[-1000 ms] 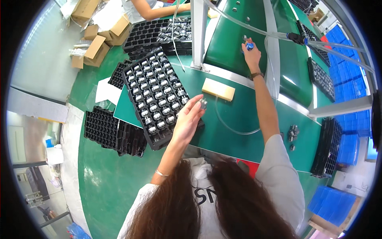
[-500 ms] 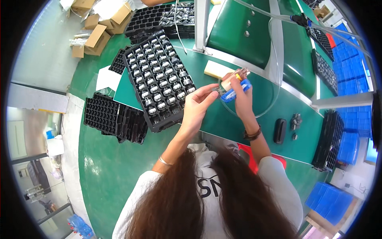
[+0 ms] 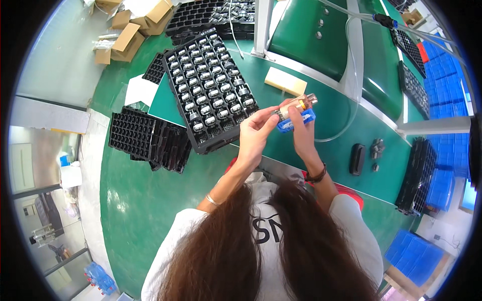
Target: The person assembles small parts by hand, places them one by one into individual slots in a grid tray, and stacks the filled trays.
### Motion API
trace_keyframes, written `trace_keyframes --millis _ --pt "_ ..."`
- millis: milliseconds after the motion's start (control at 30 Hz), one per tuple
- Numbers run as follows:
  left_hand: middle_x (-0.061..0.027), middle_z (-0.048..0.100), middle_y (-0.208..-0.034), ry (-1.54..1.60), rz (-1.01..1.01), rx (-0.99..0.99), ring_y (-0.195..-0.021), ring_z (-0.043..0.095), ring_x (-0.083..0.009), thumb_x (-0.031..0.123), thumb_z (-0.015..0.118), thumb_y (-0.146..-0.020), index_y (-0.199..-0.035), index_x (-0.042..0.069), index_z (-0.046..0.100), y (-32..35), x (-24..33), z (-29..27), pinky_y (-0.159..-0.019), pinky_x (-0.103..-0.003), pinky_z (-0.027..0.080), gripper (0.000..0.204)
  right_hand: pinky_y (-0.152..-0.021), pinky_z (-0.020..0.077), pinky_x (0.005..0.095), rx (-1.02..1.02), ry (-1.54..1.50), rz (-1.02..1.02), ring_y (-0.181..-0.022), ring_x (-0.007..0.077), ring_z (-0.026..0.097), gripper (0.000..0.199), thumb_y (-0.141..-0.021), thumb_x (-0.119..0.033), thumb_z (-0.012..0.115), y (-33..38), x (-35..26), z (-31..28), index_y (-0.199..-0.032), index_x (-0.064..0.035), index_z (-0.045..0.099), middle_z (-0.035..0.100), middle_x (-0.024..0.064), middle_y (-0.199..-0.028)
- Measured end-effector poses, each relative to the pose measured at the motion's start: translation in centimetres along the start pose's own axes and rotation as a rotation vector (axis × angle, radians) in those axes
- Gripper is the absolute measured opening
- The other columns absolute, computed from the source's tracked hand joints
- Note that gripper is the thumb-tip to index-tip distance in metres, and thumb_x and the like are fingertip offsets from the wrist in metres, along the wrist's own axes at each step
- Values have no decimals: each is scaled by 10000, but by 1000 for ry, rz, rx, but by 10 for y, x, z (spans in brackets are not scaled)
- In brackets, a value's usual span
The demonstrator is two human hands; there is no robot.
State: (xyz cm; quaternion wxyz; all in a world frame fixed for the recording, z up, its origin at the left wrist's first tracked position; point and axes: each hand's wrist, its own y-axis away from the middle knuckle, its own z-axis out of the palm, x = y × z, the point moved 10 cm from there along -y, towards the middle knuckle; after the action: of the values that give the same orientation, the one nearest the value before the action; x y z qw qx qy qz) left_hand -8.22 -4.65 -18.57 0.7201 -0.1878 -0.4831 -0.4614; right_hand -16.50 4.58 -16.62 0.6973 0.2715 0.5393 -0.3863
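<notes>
My right hand is closed round a pale cylindrical piece with a yellow band and a clear, coppery end, together with a blue-and-white object beneath it. I cannot tell what kind either one is. At the cylinder's left end, the thumb and fingers of my left hand pinch a small silvery part, mostly covered by the fingertips. Left of my hands lies a black compartment tray, its pockets filled with rows of small metal parts; some pockets along the near edge hold none.
Behind my hands lies a cream block on the green table. A black case and a few grey metal pieces sit at right. Stacked black trays stand by the right edge; more trays are at left. A clear hose curves across.
My left fingertips have come closer to the cylinder's left end, and both hands are nearer together. The whole view has shifted slightly. Tray and block stay in place on the table.
</notes>
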Motion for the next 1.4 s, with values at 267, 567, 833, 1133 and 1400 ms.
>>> trace_keyframes --millis 267,567,833,1133,1400 --pt "-92 597 -992 -1057 559 179 -890 568 -225 90 680 -741 -1041 59 614 -6 80 -23 -805 -336 443 309 -628 474 289 173 685 -233 -673 203 624 326 -809 -322 630 -83 -7 -57 -923 -17 623 640 112 -740" --pt "-50 605 -883 -1407 612 106 -857 541 -246 107 683 -719 -813 61 656 -28 59 -19 -791 -346 426 108 -629 454 340 122 1003 -228 -726 275 605 478 -702 -385 731 -94 9 -44 -993 -58 539 616 130 -813" --pt "-99 626 -986 -1170 599 77 -911 582 -238 60 620 -777 -839 31 613 -34 72 -22 -821 -330 444 70 -575 368 270 44 964 -148 -641 134 393 599 -607 -291 813 -70 3 -74 -1032 -81 447 393 14 -717" --pt "-145 588 -1041 186 -179 -104 -916 587 -157 163 448 -944 -1028 18 503 -35 2 -23 -825 -233 509 176 -640 430 277 68 853 -407 -692 135 485 590 -654 -294 785 -82 -3 -52 -1096 -54 478 549 62 -857" --pt "-149 577 -1064 279 -234 -42 -936 576 -149 171 453 -944 -1141 -45 492 -27 -13 -22 -874 -230 488 295 -551 439 303 92 845 -442 -580 208 532 326 -757 -211 706 -87 1 -37 -952 -10 539 564 123 -735"
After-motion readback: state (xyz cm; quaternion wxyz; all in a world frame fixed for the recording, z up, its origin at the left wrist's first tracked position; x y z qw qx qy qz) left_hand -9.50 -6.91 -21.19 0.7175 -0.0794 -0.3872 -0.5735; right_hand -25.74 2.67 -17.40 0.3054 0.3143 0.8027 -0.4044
